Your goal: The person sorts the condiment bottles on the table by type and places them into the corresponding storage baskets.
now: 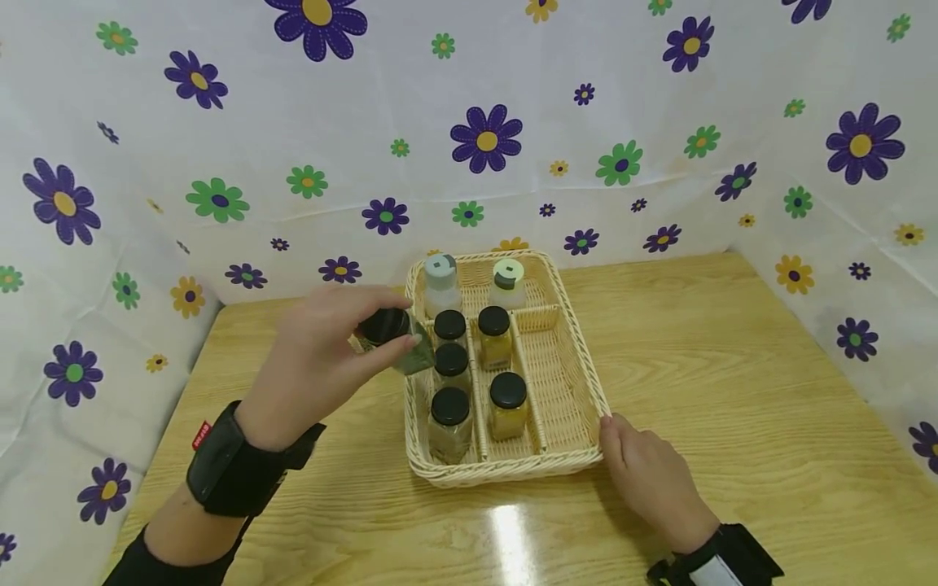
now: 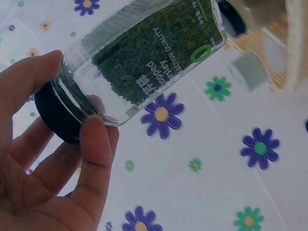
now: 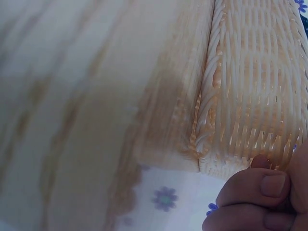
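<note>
My left hand point(image 1: 315, 358) holds a clear glass jar of chopped parsley point(image 1: 416, 352), tilted, over the left edge of a wicker basket point(image 1: 506, 474). In the left wrist view, thumb and fingers pinch the jar point(image 2: 154, 53) around its black lid point(image 2: 57, 113). Dried green flakes and white lettering show through the glass. My right hand point(image 1: 652, 480) grips the basket's front right corner; in the right wrist view its curled fingers point(image 3: 250, 187) lie against the wicker wall point(image 3: 255, 96).
Black-lidded jars stand in the basket: three in the left compartment, a front one point(image 1: 450, 423) included, and two yellow-filled ones point(image 1: 509, 411) in the middle. Two pale-lidded bottles point(image 1: 508, 281) stand in the back compartment. Flower-patterned cloth point(image 1: 410, 98) surrounds the wooden table point(image 1: 703, 342).
</note>
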Available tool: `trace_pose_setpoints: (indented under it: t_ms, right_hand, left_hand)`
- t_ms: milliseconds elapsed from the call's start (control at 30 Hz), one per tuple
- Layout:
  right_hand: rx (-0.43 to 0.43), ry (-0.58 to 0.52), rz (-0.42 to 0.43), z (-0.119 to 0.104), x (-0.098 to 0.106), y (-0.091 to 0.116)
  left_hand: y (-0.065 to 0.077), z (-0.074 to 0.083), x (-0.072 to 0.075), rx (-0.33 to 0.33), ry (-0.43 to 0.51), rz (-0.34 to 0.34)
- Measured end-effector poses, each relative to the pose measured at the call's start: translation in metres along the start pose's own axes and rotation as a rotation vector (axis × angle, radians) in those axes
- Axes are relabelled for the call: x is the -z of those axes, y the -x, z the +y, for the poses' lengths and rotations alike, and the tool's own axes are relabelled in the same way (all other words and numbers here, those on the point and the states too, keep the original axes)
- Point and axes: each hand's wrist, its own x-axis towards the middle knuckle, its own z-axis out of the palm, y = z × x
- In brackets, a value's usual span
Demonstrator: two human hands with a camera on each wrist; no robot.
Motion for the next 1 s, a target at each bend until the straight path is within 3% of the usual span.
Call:
trace_pose_setpoints:
  t_ms: [367,633,1000]
  right_hand:
    - [0.003,0.004,0.003,0.001,-0.001,0.003]
    - [0.002,0.008,-0.006,0.000,0.000,-0.001]
    - [0.027,-0.003,-0.006,-0.001,0.001,0.000]
  left_hand:
    - [-0.022,0.033,-0.031,-0.087,0.145,-0.065]
    - [-0.039,0.051,-0.054,-0.176,0.184,-0.124]
    - [-0.050,0.068,-0.086,-0.220,0.243,-0.222]
